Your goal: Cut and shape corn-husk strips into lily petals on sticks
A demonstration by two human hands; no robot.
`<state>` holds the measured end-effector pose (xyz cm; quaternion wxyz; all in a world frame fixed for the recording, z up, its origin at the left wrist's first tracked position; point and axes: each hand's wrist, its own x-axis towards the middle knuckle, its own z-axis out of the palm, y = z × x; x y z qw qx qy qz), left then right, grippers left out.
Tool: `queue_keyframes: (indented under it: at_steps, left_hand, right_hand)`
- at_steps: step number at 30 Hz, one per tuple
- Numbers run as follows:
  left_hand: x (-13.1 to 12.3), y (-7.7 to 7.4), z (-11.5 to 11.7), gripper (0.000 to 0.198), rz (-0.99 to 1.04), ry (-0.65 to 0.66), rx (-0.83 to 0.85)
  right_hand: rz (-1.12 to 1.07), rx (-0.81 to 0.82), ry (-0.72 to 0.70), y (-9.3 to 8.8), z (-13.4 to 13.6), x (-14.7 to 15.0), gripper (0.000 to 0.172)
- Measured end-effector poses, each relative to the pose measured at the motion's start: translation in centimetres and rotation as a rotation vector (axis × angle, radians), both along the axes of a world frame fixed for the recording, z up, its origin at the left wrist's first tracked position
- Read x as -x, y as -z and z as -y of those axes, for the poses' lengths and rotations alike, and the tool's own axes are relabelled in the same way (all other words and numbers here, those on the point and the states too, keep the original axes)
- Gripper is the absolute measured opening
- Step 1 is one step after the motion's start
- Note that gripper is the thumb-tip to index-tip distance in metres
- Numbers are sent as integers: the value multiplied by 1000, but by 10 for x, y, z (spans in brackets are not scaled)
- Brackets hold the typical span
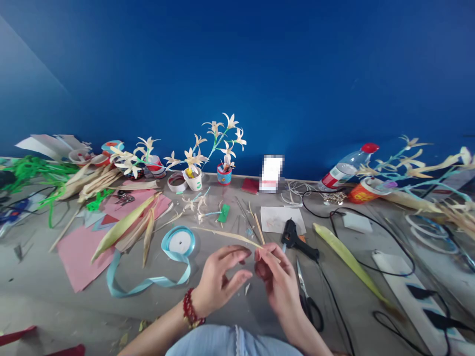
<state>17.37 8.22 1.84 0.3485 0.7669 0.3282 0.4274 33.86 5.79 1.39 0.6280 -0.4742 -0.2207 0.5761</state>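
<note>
My right hand (276,277) is closed in a pinch on a thin dried leaf strip (226,235) that runs up and left from my fingers across the grey table (55,301). My left hand (218,279), with a red bead bracelet at the wrist, hovers just left of it, its fingers curved and apart with the thumb and forefinger close to the strip. A roll of light blue ribbon (179,242) lies just beyond my left hand. Scissors (307,296) and a black glue gun (297,241) lie to the right of my right hand.
Paper-flower sprigs stand in small cups (194,179) along the blue wall. Pink paper (79,252) and long leaves (122,225) lie at left, green strips (29,170) at far left. A plastic bottle (347,170), a long leaf (347,257), black cables (371,232) and more flower stems (411,168) lie at right.
</note>
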Motion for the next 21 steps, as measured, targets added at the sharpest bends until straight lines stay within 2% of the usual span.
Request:
queue_keyframes:
  at_steps: [3,6,9,11,13,17,21]
  left_hand:
    - [-16,8,-5,24,203,-82,352]
    - [-17,10,-9,30,309,-117,492]
    - [-9,4,-11,33,274,-86,519]
    - [-4,-1,-13,35,178,-80,493]
    - [-2,-4,-14,37,73,-52,449]
    - [-5,-8,-12,34,-62,136,440]
    - [-4,-8,-8,25,-108,193,471]
  right_hand:
    - [15,27,-93,5,5,12,29]
    - [73,27,-232,10,10,16,32]
    - [334,-87,-330,10,13,8,27]
    - [574,-187,-292,8,13,0,22]
    - [678,-226,-247,5,10,-6,22]
    - [540,-190,-314,0,2,-5,20]
    - [428,-161,-305,1,-2,1,27]
